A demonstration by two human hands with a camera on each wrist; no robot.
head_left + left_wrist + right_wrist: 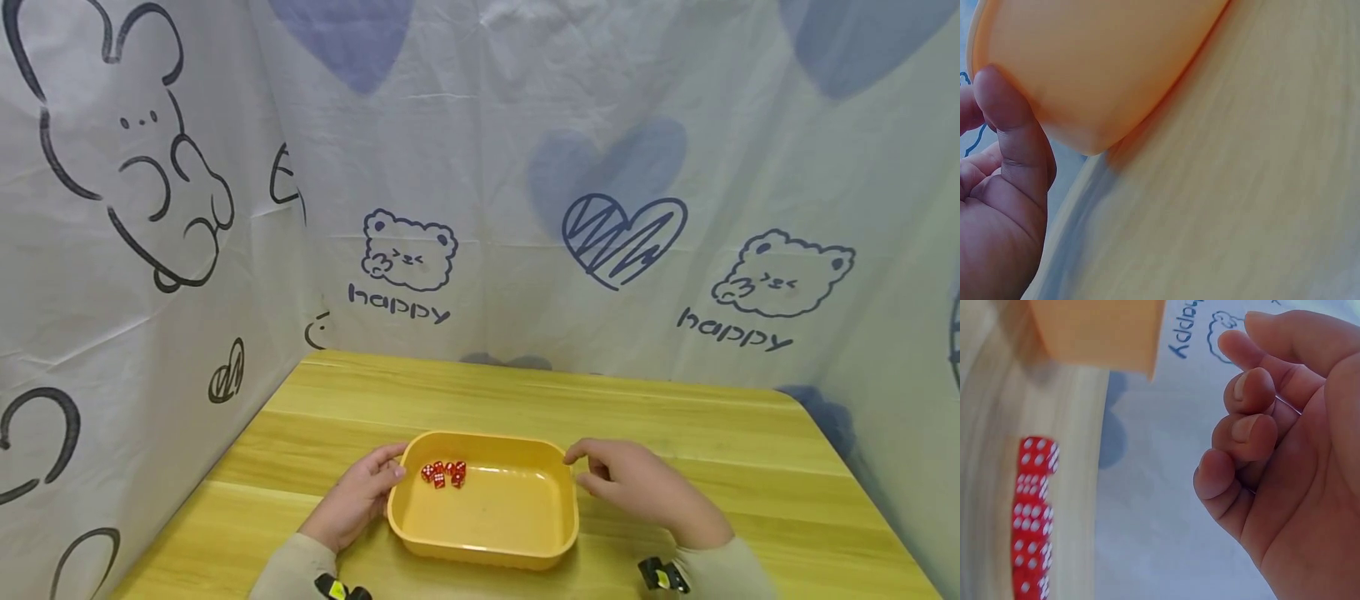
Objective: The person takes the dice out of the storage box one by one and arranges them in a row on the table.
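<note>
A yellow plastic tray [491, 521] sits at the front of the wooden table, with several red dice [438, 481] grouped at its back left. At its left rim is my left hand [358, 493], holding the side with thumb and fingers. The left wrist view shows the thumb [1013, 125] against the tray wall [1097, 69]. My right hand [637, 479] is by the right rim, index fingertip close to the edge. Its fingers [1244, 434] are loosely curled around nothing in the right wrist view. More red dice [1032, 519] stand in a row on the table there.
The yellow wood table [720, 467] runs back to a white cloth [495, 167] printed with hearts and bears. A second cloth wall [187, 333] hangs along the left side. Black straps [663, 575] with small devices sit at both wrists.
</note>
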